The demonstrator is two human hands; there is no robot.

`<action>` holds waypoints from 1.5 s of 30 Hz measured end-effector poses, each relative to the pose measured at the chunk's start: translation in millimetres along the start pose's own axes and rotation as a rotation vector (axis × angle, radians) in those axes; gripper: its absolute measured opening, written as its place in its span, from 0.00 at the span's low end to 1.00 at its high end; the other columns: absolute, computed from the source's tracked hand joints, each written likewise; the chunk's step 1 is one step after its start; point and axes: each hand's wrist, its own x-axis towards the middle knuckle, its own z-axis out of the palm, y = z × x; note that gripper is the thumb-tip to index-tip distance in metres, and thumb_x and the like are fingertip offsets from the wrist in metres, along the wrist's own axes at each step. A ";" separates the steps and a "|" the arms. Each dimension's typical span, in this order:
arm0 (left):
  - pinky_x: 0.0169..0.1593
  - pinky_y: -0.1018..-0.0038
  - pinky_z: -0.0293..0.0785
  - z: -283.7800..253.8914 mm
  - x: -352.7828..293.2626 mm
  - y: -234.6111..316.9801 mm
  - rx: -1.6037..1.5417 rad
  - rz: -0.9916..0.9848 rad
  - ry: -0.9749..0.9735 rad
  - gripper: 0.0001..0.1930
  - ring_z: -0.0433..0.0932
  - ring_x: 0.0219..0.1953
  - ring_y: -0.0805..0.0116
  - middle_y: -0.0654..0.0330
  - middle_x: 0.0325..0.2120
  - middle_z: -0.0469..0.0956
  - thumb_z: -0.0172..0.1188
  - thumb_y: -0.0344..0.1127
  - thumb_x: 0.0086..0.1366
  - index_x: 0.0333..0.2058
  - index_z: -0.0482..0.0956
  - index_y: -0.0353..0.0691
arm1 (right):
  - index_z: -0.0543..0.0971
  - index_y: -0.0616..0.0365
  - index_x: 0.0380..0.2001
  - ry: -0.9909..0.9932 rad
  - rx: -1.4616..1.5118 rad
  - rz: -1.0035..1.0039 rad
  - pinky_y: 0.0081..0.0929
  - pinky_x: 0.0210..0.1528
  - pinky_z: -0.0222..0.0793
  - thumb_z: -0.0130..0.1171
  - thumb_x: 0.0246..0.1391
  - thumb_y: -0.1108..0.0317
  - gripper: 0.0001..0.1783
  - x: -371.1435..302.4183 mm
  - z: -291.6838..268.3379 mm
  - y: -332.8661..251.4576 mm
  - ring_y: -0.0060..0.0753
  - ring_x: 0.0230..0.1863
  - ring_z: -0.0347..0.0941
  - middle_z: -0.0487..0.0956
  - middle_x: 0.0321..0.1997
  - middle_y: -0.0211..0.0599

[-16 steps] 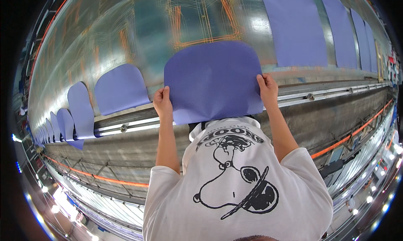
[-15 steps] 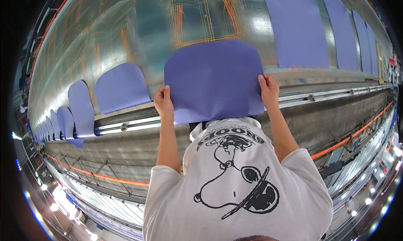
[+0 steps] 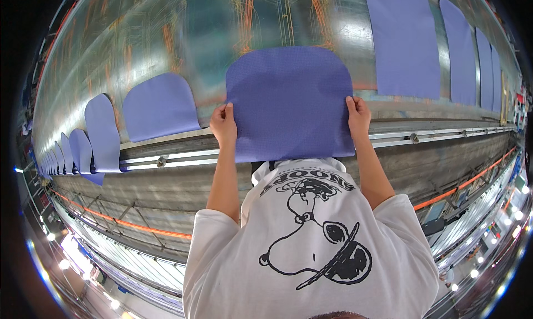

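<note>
A purple cut fabric panel (image 3: 291,102) with rounded far corners is stretched out in front of me. Its far part reaches over the greenish table (image 3: 205,52), and the near edge hangs by my waist. At the left side edge my left hand (image 3: 224,124) pinches it between thumb and fingers. My right hand (image 3: 358,117) grips the opposite edge at about the same height. Orange and yellow lines (image 3: 283,24) run on the tabletop just past the panel's far edge.
Another rounded purple panel (image 3: 160,108) lies to the left, with several more beyond it. A long purple panel (image 3: 402,47) and others lie at the right. A metal rail (image 3: 413,138) follows the table's near edge. An orange pipe (image 3: 125,222) runs lower down.
Both hands have shifted the panel slightly away from me, so it now covers the near ends of the orange table lines. Its near edge looks straighter.
</note>
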 end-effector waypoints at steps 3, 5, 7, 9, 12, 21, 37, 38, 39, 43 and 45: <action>0.41 0.69 0.76 -3.0 -10.4 14.5 0.035 -0.013 0.009 0.17 0.79 0.32 0.69 0.59 0.29 0.83 0.65 0.45 0.69 0.39 0.85 0.34 | 0.83 0.64 0.43 0.052 -0.038 0.067 0.23 0.45 0.70 0.63 0.67 0.59 0.16 -10.8 1.9 -10.2 0.19 0.38 0.72 0.81 0.35 0.28; 0.42 0.68 0.76 -1.5 -5.2 3.1 0.037 -0.012 0.014 0.17 0.80 0.33 0.66 0.58 0.30 0.84 0.65 0.46 0.69 0.39 0.85 0.35 | 0.83 0.64 0.44 0.053 -0.002 0.077 0.24 0.46 0.70 0.63 0.67 0.58 0.17 -9.7 2.0 -5.0 0.20 0.39 0.72 0.82 0.36 0.28; 0.42 0.67 0.76 -0.3 -5.7 1.6 0.073 -0.021 0.007 0.17 0.81 0.33 0.65 0.58 0.31 0.84 0.65 0.46 0.69 0.40 0.86 0.35 | 0.83 0.64 0.44 0.067 0.011 0.066 0.24 0.46 0.70 0.63 0.67 0.58 0.17 -9.7 4.0 -6.2 0.20 0.39 0.73 0.82 0.36 0.29; 0.43 0.67 0.76 -0.3 -3.8 2.0 0.070 -0.043 0.009 0.17 0.81 0.34 0.65 0.58 0.31 0.84 0.65 0.47 0.68 0.40 0.86 0.36 | 0.83 0.65 0.44 0.096 0.008 0.030 0.24 0.46 0.70 0.63 0.67 0.57 0.18 -10.8 6.4 -12.7 0.20 0.38 0.73 0.82 0.35 0.29; 0.43 0.67 0.76 2.3 0.6 3.2 0.062 -0.032 0.012 0.17 0.82 0.34 0.65 0.58 0.31 0.85 0.65 0.47 0.68 0.40 0.86 0.36 | 0.83 0.65 0.44 0.152 -0.100 -0.103 0.24 0.46 0.71 0.63 0.67 0.58 0.18 -16.4 4.4 -30.4 0.20 0.37 0.73 0.82 0.34 0.30; 0.45 0.68 0.78 0.0 5.0 1.7 0.014 -0.038 0.002 0.20 0.84 0.35 0.65 0.57 0.32 0.86 0.68 0.49 0.65 0.40 0.87 0.35 | 0.82 0.65 0.42 0.033 -0.167 -0.028 0.23 0.40 0.68 0.63 0.67 0.57 0.18 5.1 -0.4 3.4 0.18 0.35 0.71 0.80 0.32 0.29; 0.43 0.69 0.79 -18.3 -7.1 2.7 -0.022 -0.135 -0.053 0.20 0.85 0.35 0.65 0.55 0.32 0.87 0.69 0.48 0.64 0.39 0.87 0.33 | 0.83 0.63 0.38 -0.055 -0.117 0.007 0.21 0.38 0.64 0.64 0.66 0.57 0.16 20.9 -7.8 15.1 0.16 0.33 0.66 0.78 0.31 0.22; 0.42 0.68 0.79 -15.9 -9.5 3.4 -0.020 -0.085 -0.033 0.18 0.85 0.34 0.64 0.56 0.32 0.86 0.69 0.47 0.64 0.38 0.87 0.35 | 0.83 0.63 0.38 -0.058 -0.117 0.005 0.21 0.38 0.64 0.64 0.67 0.57 0.16 20.7 -7.7 14.4 0.16 0.33 0.66 0.77 0.31 0.22; 0.41 0.68 0.79 -14.2 -12.8 8.3 -0.018 -0.036 -0.014 0.16 0.85 0.33 0.63 0.56 0.31 0.86 0.69 0.46 0.64 0.37 0.87 0.36 | 0.82 0.63 0.38 -0.060 -0.118 0.002 0.21 0.37 0.64 0.64 0.67 0.58 0.16 20.1 -7.3 12.6 0.16 0.33 0.66 0.77 0.31 0.22; 0.37 0.66 0.79 -8.3 -23.1 17.4 0.052 0.244 0.042 0.10 0.84 0.30 0.59 0.57 0.29 0.84 0.69 0.42 0.64 0.33 0.86 0.40 | 0.82 0.63 0.37 -0.063 -0.151 -0.005 0.21 0.37 0.63 0.64 0.67 0.58 0.16 19.2 -6.3 6.5 0.15 0.33 0.66 0.77 0.30 0.22; 0.36 0.65 0.79 -8.4 -28.5 20.6 0.056 0.256 0.027 0.09 0.84 0.29 0.59 0.57 0.28 0.83 0.69 0.41 0.64 0.33 0.86 0.41 | 0.82 0.63 0.37 -0.062 -0.150 -0.015 0.21 0.37 0.63 0.64 0.67 0.59 0.16 19.8 -6.1 6.6 0.15 0.33 0.66 0.77 0.30 0.23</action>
